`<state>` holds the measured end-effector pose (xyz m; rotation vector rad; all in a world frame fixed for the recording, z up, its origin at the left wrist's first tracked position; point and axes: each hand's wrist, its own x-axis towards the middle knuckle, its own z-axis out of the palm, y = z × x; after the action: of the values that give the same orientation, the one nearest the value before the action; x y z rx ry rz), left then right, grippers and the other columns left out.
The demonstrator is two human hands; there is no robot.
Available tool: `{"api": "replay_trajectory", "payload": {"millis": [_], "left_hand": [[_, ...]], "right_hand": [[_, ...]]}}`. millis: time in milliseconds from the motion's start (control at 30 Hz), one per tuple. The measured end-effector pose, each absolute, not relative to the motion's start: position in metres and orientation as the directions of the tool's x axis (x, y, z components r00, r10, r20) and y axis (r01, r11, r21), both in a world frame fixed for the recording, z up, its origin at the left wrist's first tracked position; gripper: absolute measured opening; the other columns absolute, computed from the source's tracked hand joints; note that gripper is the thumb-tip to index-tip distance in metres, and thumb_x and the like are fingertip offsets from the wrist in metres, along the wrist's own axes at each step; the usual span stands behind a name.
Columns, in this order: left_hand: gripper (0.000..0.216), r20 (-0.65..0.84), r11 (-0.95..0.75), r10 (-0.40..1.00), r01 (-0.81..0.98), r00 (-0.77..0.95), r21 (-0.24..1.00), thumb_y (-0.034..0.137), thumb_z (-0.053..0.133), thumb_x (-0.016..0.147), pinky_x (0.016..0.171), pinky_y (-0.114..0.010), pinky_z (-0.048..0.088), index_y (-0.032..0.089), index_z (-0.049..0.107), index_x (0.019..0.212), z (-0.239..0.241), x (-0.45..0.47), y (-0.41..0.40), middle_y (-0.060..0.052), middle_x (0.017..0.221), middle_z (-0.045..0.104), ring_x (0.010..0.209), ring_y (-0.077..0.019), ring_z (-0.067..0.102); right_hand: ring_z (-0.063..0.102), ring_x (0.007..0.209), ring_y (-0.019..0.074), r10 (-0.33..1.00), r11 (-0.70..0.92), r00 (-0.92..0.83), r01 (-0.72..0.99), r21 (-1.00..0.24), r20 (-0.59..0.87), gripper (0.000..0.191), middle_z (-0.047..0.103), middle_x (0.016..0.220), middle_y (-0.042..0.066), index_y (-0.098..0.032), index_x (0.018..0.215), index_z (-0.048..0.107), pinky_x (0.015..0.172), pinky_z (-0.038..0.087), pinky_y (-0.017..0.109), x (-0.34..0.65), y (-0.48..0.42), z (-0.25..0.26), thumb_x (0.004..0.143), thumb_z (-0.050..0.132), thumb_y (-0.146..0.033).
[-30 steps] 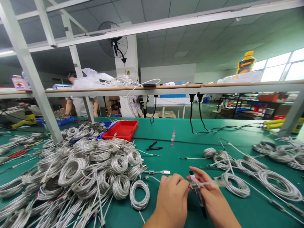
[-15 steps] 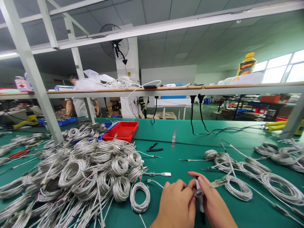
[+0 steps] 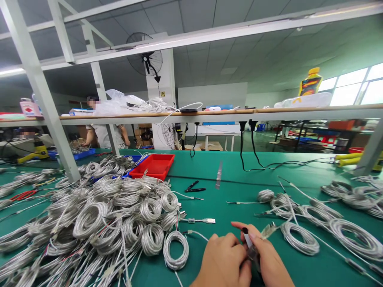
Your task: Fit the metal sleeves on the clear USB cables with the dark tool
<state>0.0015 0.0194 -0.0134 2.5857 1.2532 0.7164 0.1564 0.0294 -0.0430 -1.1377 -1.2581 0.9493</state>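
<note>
My left hand [image 3: 223, 259] is closed, its curled fingers meeting my right hand low in the view. A thin grey cable [image 3: 198, 234] with a stripped end runs into the left fist. A small greyish piece [image 3: 252, 253] shows between the two hands; its kind is unclear. My right hand [image 3: 269, 253] is closed around a slim black-and-white pen-like tool [image 3: 247, 236], held between thumb and fingers. A clear-grey cable connector [image 3: 268, 229] sticks out beside the right thumb. One coiled cable [image 3: 176, 250] lies left of my left hand.
A large heap of coiled cables [image 3: 119, 207] covers the left side; more coils [image 3: 348, 235] lie right. Black nippers [image 3: 194, 187], a clear strip [image 3: 219, 175] and a red tray [image 3: 170, 164] sit farther back. A shelf [image 3: 167, 118] crosses above; a person [image 3: 104, 135] is beyond.
The pen-like tool has tilted and shifted in my right hand, its dark upper end now facing me more. Both hands have dropped slightly, and the connector beside the right thumb has turned upward.
</note>
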Motion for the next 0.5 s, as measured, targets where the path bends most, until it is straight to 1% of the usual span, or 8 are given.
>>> {"api": "replay_trajectory", "payload": {"millis": [33,100,133,167,233,300,400,500], "left_hand": [[0.014,0.339,-0.622,0.782,0.693,0.523,0.364,0.031,0.061,0.093,0.080,-0.040,0.049,0.025,0.070,0.101,-0.0135,0.0016,0.0183,-0.003,0.104,0.072,0.095,-0.0251,0.069],[0.015,0.332,-0.610,0.791,0.697,0.513,0.376,0.032,0.058,0.095,0.083,-0.041,0.049,0.026,0.070,0.100,-0.0131,0.0014,0.0160,-0.003,0.103,0.071,0.096,-0.0249,0.068],[0.015,0.329,-0.607,0.794,0.698,0.511,0.381,0.032,0.057,0.096,0.084,-0.042,0.049,0.026,0.070,0.100,-0.0125,0.0012,0.0151,-0.003,0.103,0.071,0.096,-0.0249,0.068],[0.016,0.327,-0.605,0.796,0.697,0.510,0.385,0.032,0.056,0.096,0.085,-0.042,0.049,0.027,0.070,0.100,-0.0118,0.0012,0.0147,-0.002,0.103,0.071,0.097,-0.0249,0.068],[0.016,0.324,-0.602,0.798,0.699,0.508,0.386,0.031,0.056,0.096,0.084,-0.042,0.050,0.027,0.070,0.101,-0.0103,0.0015,0.0150,-0.003,0.104,0.072,0.098,-0.0254,0.068],[0.017,0.323,-0.601,0.799,0.702,0.507,0.383,0.030,0.056,0.095,0.082,-0.042,0.050,0.026,0.071,0.100,-0.0093,0.0024,0.0165,-0.004,0.104,0.072,0.097,-0.0260,0.068],[0.017,0.323,-0.601,0.798,0.704,0.508,0.378,0.030,0.058,0.093,0.080,-0.042,0.051,0.024,0.072,0.100,-0.0097,0.0032,0.0181,-0.005,0.102,0.072,0.095,-0.0266,0.069],[0.017,0.322,-0.604,0.797,0.697,0.512,0.387,0.030,0.057,0.092,0.083,-0.042,0.050,0.025,0.071,0.101,-0.0110,0.0020,0.0166,-0.004,0.103,0.071,0.096,-0.0261,0.068]], "right_hand": [[0.065,0.097,0.0285,0.965,0.232,0.105,0.088,-0.969,0.241,0.057,0.072,0.106,0.007,-0.023,0.116,0.078,0.082,0.053,0.031,0.1573,0.0294,-0.0422,0.093,0.053,-0.068],[0.060,0.119,0.0327,0.956,0.260,0.104,0.138,-0.956,0.275,0.055,0.070,0.125,0.008,-0.025,0.119,0.078,0.102,0.047,0.035,0.1577,0.0286,-0.0387,0.091,0.056,-0.067],[0.059,0.122,0.0334,0.955,0.258,0.106,0.159,-0.953,0.276,0.054,0.070,0.127,0.007,-0.026,0.121,0.078,0.106,0.044,0.036,0.1574,0.0281,-0.0367,0.091,0.059,-0.066],[0.060,0.119,0.0333,0.956,0.250,0.108,0.176,-0.952,0.271,0.053,0.071,0.124,0.007,-0.026,0.121,0.077,0.106,0.044,0.037,0.1570,0.0277,-0.0352,0.090,0.060,-0.066],[0.065,0.104,0.0308,0.956,0.246,0.114,0.198,-0.949,0.271,0.049,0.075,0.110,0.007,-0.026,0.114,0.077,0.097,0.049,0.034,0.1562,0.0276,-0.0345,0.089,0.062,-0.064],[0.065,0.087,0.0265,0.953,0.256,0.109,0.215,-0.942,0.284,0.041,0.074,0.091,0.004,-0.025,0.100,0.075,0.081,0.051,0.030,0.1557,0.0285,-0.0367,0.089,0.061,-0.062],[0.058,0.066,0.0208,0.948,0.279,0.077,0.261,-0.924,0.308,0.041,0.063,0.069,0.000,-0.023,0.079,0.066,0.063,0.046,0.027,0.1544,0.0302,-0.0396,0.094,0.053,-0.059],[0.051,0.058,0.0184,0.945,0.266,0.093,0.343,-0.901,0.315,0.048,0.054,0.059,-0.002,-0.024,0.069,0.055,0.058,0.041,0.028,0.1519,0.0294,-0.0361,0.097,0.045,-0.061]]}}
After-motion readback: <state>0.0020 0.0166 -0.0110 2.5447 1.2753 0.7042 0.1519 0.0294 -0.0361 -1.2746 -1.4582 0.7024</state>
